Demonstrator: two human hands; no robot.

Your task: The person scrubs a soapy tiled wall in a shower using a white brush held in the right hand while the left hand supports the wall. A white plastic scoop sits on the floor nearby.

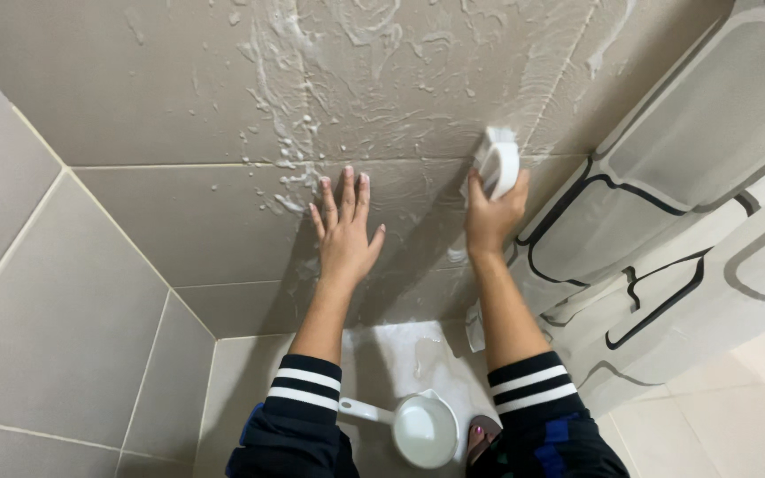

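Observation:
My left hand (pixel 344 232) lies flat with fingers spread on the beige tiled wall (pixel 179 212), just below a streak of white soap foam (pixel 294 133). My right hand (pixel 491 215) grips a white scrubbing brush (pixel 498 162) and presses it against the foamy wall to the right. Both sleeves are dark with white stripes.
A white dipper with a handle (pixel 418 429) sits on the wet floor below my arms, with my foot (pixel 482 438) beside it. A pale shower curtain with black outlines (pixel 666 221) hangs at the right. A second tiled wall (pixel 28 310) meets the corner at left.

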